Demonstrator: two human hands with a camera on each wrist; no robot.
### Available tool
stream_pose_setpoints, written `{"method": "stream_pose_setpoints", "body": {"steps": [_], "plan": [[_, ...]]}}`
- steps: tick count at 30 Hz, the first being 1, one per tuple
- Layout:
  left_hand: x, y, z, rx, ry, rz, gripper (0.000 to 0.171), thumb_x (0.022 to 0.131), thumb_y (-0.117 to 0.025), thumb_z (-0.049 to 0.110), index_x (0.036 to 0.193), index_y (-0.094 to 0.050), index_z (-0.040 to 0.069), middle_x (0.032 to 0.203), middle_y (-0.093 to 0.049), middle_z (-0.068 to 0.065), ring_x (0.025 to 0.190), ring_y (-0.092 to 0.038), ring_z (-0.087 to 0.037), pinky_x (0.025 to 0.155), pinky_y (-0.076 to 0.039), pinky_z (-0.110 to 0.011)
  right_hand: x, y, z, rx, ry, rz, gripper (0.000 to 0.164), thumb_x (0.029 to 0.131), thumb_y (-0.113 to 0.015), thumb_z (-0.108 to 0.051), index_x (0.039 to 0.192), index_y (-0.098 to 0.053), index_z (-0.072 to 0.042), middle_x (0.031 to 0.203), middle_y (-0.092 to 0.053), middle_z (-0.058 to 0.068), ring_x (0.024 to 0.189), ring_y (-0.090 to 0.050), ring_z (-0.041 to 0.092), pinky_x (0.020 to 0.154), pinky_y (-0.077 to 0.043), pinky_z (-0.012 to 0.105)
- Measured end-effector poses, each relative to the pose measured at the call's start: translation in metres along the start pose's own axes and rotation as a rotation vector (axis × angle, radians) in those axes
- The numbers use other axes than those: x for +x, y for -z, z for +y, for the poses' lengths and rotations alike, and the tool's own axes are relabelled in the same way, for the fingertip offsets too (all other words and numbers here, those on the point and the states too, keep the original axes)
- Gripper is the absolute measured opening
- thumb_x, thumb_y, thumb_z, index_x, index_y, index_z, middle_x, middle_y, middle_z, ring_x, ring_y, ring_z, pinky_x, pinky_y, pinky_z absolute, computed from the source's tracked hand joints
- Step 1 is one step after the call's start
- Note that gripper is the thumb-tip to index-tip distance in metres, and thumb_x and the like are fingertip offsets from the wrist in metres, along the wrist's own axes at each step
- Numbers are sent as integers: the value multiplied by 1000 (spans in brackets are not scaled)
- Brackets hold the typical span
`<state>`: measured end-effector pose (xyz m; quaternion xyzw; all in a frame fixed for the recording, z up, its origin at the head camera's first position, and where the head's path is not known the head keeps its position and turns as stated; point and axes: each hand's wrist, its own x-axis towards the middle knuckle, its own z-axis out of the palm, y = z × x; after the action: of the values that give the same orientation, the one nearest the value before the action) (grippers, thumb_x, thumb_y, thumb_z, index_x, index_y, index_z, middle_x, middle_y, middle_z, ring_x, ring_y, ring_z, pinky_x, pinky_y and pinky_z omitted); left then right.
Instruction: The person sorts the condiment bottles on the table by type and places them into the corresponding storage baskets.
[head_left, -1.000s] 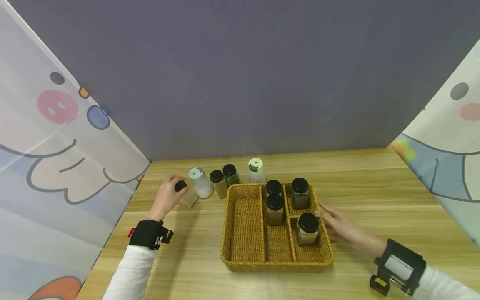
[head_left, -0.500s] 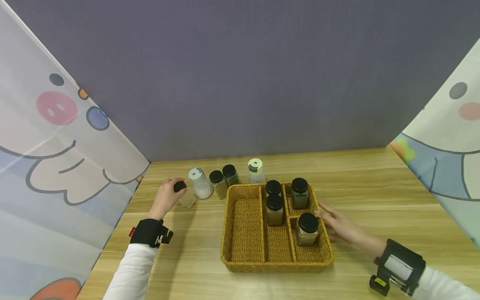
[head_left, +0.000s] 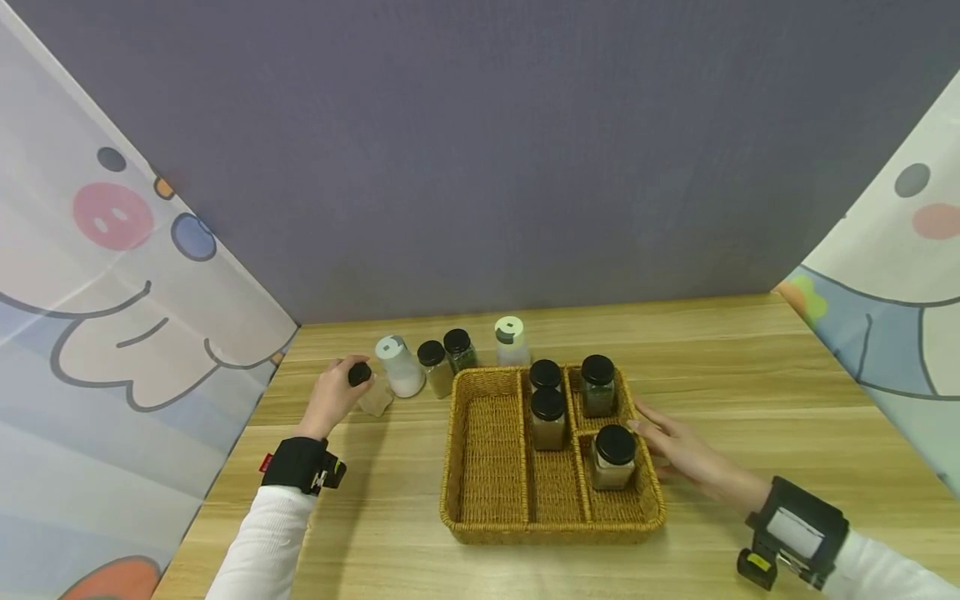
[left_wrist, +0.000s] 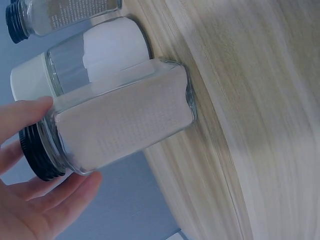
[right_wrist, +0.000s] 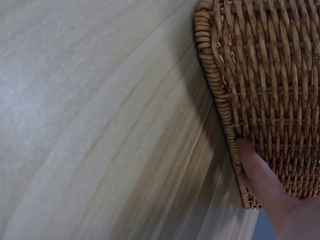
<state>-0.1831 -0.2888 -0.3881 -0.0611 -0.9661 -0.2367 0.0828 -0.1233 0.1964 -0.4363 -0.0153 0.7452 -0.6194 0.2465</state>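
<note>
My left hand (head_left: 333, 396) grips a square glass jar (left_wrist: 125, 117) by its black lid (left_wrist: 40, 152), thumb on one side and fingers on the other. Pale beige powder fills most of that jar, whose base is right at the tabletop. Beside it stands a white-topped shaker (head_left: 400, 367) holding white powder. My right hand (head_left: 678, 450) touches the right side of a woven basket (head_left: 487, 527), its fingers fairly straight against the outer wall. Inside the basket stand black-lidded jars: two (head_left: 547, 425) in the middle compartment, a green-filled one (head_left: 598, 392) at back right, and a beige one (head_left: 612, 467) at front right.
Behind the basket are a brown-tinted jar (head_left: 435, 371), a green-filled jar (head_left: 461, 350) and another white-topped shaker (head_left: 512, 343). The basket's left compartment (head_left: 491, 458) shows bare weave. A grey panel (head_left: 525, 167) rises along the table's back edge, with cartoon-printed sheets (head_left: 112, 333) at the sides.
</note>
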Motion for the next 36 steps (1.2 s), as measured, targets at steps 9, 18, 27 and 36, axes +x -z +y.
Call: {"method": "stream_pose_setpoints", "body": {"steps": [9, 18, 27, 36], "plan": [[1, 2, -2, -19, 0, -10, 43, 81, -63, 10, 119, -50, -5, 111, -48, -31, 92, -52, -42, 74, -47, -48, -1, -1, 0, -25, 0, -1, 69, 92, -43, -37, 143, -4, -10, 140, -4, 33, 120, -24, 50, 81, -47, 49], [-1, 10, 2, 2, -25, -22, 42, 81, -63, 8, 118, -50, -6, 110, -51, -31, 93, -52, -44, 75, -47, -50, -1, -1, 0, -21, 8, 9, 68, 93, -43, -35, 143, -5, -10, 139, -4, 33, 120, -24, 50, 80, -47, 49], [0, 32, 16, 28, -60, -54, 43, 83, -61, 11, 121, -48, -6, 112, -49, -33, 92, -53, -45, 74, -47, -50, -1, -1, -1, -14, 1, 17, 68, 92, -43, -35, 143, -5, -10, 139, -3, 34, 120, -25, 50, 80, -48, 49], [4, 50, 42, 50, -134, -50, 41, 82, -63, 10, 118, -51, -5, 105, -52, -30, 85, -56, -39, 68, -50, -45, -1, -1, 0, -2, 6, 3, 68, 93, -43, -35, 143, -4, -10, 139, -4, 33, 120, -24, 50, 81, -47, 49]]}}
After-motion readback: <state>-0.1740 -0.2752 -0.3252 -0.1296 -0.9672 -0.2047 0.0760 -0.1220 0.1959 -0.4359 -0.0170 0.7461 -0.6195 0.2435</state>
